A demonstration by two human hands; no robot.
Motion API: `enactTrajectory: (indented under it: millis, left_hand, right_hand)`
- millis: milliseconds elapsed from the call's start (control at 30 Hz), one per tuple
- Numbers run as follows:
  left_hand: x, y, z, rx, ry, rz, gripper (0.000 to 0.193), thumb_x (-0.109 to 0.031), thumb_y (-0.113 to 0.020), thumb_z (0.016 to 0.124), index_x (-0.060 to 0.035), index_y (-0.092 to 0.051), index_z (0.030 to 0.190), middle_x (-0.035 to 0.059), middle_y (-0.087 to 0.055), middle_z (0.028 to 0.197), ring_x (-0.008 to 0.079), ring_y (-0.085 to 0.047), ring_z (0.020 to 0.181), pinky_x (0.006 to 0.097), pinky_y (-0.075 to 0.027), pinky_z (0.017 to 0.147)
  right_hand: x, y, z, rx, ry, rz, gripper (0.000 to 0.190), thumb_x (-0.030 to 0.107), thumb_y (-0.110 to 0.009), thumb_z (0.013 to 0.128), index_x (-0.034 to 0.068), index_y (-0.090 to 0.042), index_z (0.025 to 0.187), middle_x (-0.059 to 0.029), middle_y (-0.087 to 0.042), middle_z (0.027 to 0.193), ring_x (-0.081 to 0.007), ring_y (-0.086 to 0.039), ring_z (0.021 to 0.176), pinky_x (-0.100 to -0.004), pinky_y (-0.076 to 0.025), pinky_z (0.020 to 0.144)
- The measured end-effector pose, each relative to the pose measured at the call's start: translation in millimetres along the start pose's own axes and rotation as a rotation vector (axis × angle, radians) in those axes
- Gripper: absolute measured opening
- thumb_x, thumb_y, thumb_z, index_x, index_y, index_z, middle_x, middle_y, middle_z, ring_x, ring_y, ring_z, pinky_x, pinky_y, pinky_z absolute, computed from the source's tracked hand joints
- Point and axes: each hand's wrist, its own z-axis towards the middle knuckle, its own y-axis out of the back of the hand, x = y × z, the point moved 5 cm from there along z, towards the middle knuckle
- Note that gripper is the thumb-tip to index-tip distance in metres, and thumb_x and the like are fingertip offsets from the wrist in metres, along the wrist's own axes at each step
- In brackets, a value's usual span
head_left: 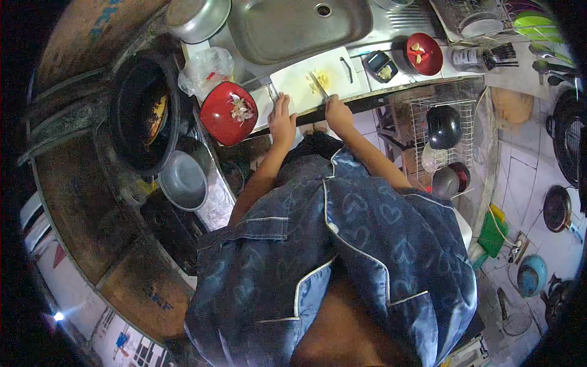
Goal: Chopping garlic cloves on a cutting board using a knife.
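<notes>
A white cutting board [298, 82] with a dark handle slot lies on the counter before me. My right hand [339, 114] is closed around the handle of a knife [319, 86], whose blade rests among finely chopped pale garlic [323, 79]. My left hand [282, 119] is at the board's lower left edge, beside a thin metallic object [272, 92]; whether it grips this cannot be told. Left of the board, a red square plate [224, 114] holds garlic skins. To the right stand a small black container [379, 66] with minced bits and a red bowl [424, 55] with garlic cloves.
A stainless steel sink [298, 27] lies behind the board. A metal pot [199, 20] and a plastic bag [208, 69] stand at the left, near a large black basin [144, 110] and a grey bowl [183, 180]. A dish rack [481, 23] stands at the back right.
</notes>
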Motion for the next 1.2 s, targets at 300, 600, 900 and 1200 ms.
enactTrajectory:
  millis: [300, 600, 900, 1200]
  left_hand:
    - [0.9, -1.3, -0.6, -0.009, -0.006, 0.004, 0.06, -0.014, -0.065, 0.072, -0.007, -0.042, 0.127, 0.0087, -0.038, 0.135, 0.0259, -0.038, 0.123, 0.0385, -0.035, 0.094]
    - [1.7, -2.1, 0.2, 0.021, -0.006, -0.001, 0.06, -0.015, -0.064, 0.073, -0.0071, -0.04, 0.128, 0.0093, -0.037, 0.135, 0.0262, -0.036, 0.124, 0.0393, -0.034, 0.094]
    - [-1.5, 0.7, -0.4, 0.001, -0.021, 0.021, 0.06, -0.015, -0.064, 0.073, -0.0069, -0.04, 0.128, 0.0092, -0.037, 0.136, 0.0264, -0.037, 0.124, 0.0392, -0.034, 0.094]
    - [0.7, 0.4, -0.8, -0.012, -0.029, 0.012, 0.061, -0.015, -0.066, 0.072, -0.0068, -0.041, 0.128, 0.0092, -0.038, 0.134, 0.0266, -0.038, 0.122, 0.0392, -0.035, 0.093]
  right_hand:
    - [9.8, 29.1, 0.6, 0.047, 0.051, -0.074, 0.029, 0.029, -0.043, 0.089, 0.001, -0.048, 0.088, -0.0228, -0.061, 0.074, -0.0395, -0.061, 0.072, -0.049, -0.048, 0.063]
    - [-7.1, 11.5, -5.0, 0.041, -0.045, -0.07, 0.027, 0.03, -0.04, 0.09, 0.004, -0.047, 0.091, -0.0231, -0.061, 0.075, -0.0414, -0.061, 0.072, -0.0517, -0.047, 0.064]
    - [-1.6, 8.0, 12.6, 0.063, 0.014, -0.078, 0.032, 0.032, -0.041, 0.089, 0.001, -0.048, 0.091, -0.0229, -0.062, 0.077, -0.0398, -0.062, 0.073, -0.0496, -0.049, 0.066]
    - [13.1, 43.0, 12.3, 0.086, 0.003, -0.155, 0.035, 0.034, -0.043, 0.089, 0.0, -0.052, 0.091, -0.0235, -0.062, 0.08, -0.0386, -0.062, 0.076, -0.0473, -0.05, 0.066]
